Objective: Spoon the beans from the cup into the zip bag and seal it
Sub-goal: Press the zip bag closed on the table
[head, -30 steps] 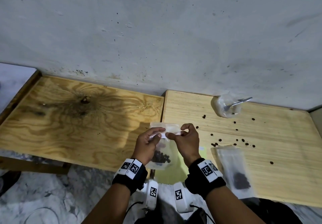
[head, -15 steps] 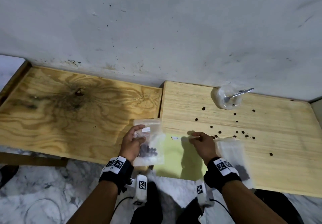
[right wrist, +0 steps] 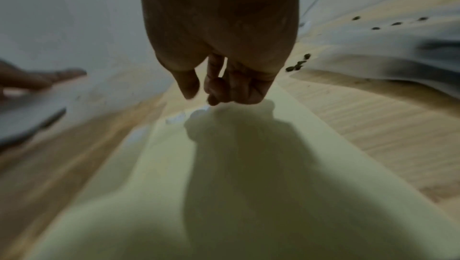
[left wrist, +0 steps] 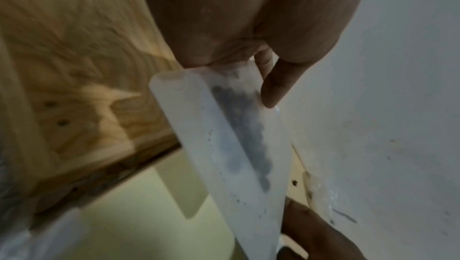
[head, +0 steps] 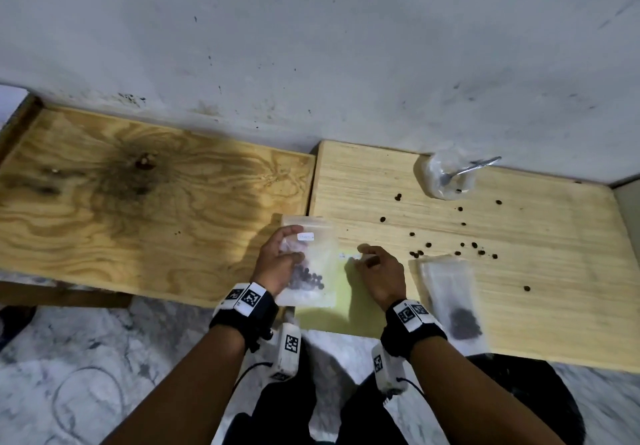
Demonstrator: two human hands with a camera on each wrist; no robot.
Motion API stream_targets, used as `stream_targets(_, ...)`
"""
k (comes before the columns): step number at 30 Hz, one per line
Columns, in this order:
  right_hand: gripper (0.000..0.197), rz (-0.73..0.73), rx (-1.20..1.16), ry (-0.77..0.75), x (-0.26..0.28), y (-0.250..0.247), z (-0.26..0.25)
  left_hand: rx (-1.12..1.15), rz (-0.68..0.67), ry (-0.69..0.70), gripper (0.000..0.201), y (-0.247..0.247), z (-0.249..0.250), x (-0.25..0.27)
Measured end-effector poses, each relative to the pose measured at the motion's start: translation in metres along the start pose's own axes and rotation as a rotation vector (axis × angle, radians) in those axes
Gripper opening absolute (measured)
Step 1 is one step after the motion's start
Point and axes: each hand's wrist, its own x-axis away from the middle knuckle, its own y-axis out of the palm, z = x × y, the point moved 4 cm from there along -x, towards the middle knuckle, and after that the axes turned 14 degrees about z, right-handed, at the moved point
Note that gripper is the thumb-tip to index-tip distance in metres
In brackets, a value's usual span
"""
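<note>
My left hand [head: 294,244] holds a clear zip bag [head: 317,294] by its upper half, thumb on the front, above the near table edge. Dark beans [head: 309,277] lie in its lower part. In the left wrist view the bag [left wrist: 211,146] hangs edge-on below the thumb [left wrist: 273,87]. My right hand [head: 367,258] is off the bag, fingers curled, fingertips down on a pale yellow-green sheet [head: 329,318] beside a small white label [head: 343,256]. Nothing shows between its fingers [right wrist: 214,87]. The clear cup [head: 446,179] with the spoon [head: 479,164] stands far right by the wall.
A second clear bag [head: 450,302] with beans lies flat to the right of my right hand. Several loose beans [head: 419,253] are scattered over the light table [head: 554,271]. A darker plywood table [head: 121,209] adjoins on the left. The wall runs right behind both.
One second ago both hands pinched the bag's top. My right hand has let go and dropped to the sheet on the right; my left hand has carried the bag leftward.
</note>
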Motion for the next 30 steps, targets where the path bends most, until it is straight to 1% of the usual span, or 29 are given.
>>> stream_targets(2,0.002,0.026,-0.192,0.038,0.002,-0.011,-0.006,-0.013,-0.023,-0.003,0.052,0.011,0.003,0.003)
stream_targets(3,0.005,0.015,-0.290,0.066,0.003,-0.017,-0.009,-0.032,-0.038,-0.004,0.053,0.018,0.006,0.005)
stream_targets(5,0.006,-0.072,-0.464,0.116,0.007,-0.031,-0.015,-0.055,-0.087,0.002,0.056,0.036,0.009,0.010)
stream_targets(7,0.013,-0.120,-0.522,0.081,0.008,-0.043,-0.018,-0.056,-0.123,0.010,0.059,0.057,0.014,0.015)
stream_targets(9,0.017,-0.077,-0.495,0.025,0.004,-0.063,-0.012,-0.050,-0.155,0.043,0.059,0.084,0.023,0.026)
stream_targets(11,0.023,-0.020,-0.481,-0.012,-0.004,-0.085,-0.002,-0.072,-0.186,0.108,0.053,0.112,0.030,0.036)
stream_targets(14,0.028,0.079,-0.504,0.028,-0.022,-0.127,0.025,-0.129,-0.222,0.171,0.041,0.153,0.030,0.046)
stream_targets(17,0.030,0.159,-0.516,0.065,-0.040,-0.174,0.061,-0.218,-0.232,0.209,0.042,0.203,0.021,0.058)
stream_targets(20,0.027,0.210,-0.446,0.083,-0.058,-0.230,0.109,-0.293,-0.310,0.229,0.043,0.271,0.010,0.084)
stream_targets(23,0.026,0.241,-0.340,0.124,-0.074,-0.281,0.157,-0.350,-0.394,0.220,0.047,0.339,-0.006,0.112)
stream_targets(26,0.027,0.268,-0.214,0.166,-0.087,-0.326,0.203,-0.414,-0.405,0.163,0.052,0.402,-0.028,0.138)
stream_targets(30,0.035,0.259,-0.038,0.218,-0.106,-0.369,0.254,-0.465,-0.432,0.068,0.050,0.473,-0.062,0.165)
